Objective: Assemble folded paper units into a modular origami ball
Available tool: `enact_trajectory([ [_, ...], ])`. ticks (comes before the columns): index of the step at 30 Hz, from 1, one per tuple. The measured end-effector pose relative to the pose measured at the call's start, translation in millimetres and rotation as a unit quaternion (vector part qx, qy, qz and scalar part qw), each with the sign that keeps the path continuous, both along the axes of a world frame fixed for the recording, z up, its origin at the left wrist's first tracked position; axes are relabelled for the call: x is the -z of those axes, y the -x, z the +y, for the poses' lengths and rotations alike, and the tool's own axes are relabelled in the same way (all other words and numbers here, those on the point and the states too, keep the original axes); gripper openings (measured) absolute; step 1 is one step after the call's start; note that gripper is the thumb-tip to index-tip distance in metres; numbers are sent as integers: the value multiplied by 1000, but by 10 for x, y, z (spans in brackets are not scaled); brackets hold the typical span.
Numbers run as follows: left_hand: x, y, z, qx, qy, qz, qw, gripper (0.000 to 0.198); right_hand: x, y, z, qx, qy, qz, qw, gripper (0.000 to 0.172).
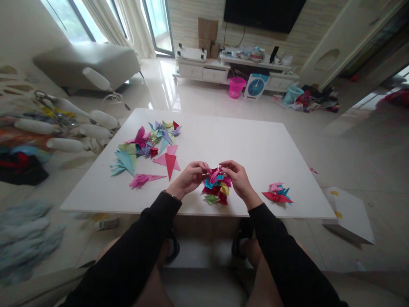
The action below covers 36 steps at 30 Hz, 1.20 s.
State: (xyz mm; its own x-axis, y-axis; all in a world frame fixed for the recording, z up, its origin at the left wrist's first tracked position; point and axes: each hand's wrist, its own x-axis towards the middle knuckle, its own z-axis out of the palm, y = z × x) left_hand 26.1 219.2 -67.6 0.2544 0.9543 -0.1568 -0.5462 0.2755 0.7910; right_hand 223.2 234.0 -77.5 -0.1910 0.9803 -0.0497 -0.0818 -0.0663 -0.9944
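Note:
Above the near part of a white table (236,140), my left hand (191,175) and my right hand (237,175) pinch a pink folded-paper piece (214,175) from either side. Which part each fingertip grips is too small to tell. Right beneath it lies a heap of small folded papers (219,194) in red, blue, yellow and green. To the right, a few folded paper cranes (278,194) in red, pink and blue rest together. On the left spreads a larger pile of coloured folded papers (145,143), with a red pointed one (170,164) and a pink one (142,180) nearer me.
A white box (349,213) stands on the floor right of the table. Lamp arms with white shades (67,145) reach close to the table's left edge. Beyond are a TV cabinet (198,70), a pink basket (236,87), a blue fan (256,85) and a grey bench (89,64).

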Motion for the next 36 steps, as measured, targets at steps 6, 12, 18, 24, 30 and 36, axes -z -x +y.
enact_trajectory([
  [6, 106, -62, 65, 7, 22, -36, 999, 15, -26, 2, -36, -71, 59, 91, 992, 28],
  [12, 83, -131, 75, 11, 30, -20, 999, 17, -6, 16, -71, -126, 74, 109, 983, 25],
  [18, 122, -157, 35, 14, 67, -86, 994, 15, 14, 26, -89, -133, 62, 116, 982, 23],
  [24, 179, -115, 68, 3, 66, -87, 994, 14, 39, 14, -76, -111, 65, 103, 986, 27],
  [30, 158, -74, 115, -84, 62, -53, 993, 17, 45, -30, -38, -61, 61, 51, 995, 28],
  [36, 157, -14, 147, -113, 74, -34, 990, 17, 63, -186, 15, 33, 5, -74, 997, 25],
])
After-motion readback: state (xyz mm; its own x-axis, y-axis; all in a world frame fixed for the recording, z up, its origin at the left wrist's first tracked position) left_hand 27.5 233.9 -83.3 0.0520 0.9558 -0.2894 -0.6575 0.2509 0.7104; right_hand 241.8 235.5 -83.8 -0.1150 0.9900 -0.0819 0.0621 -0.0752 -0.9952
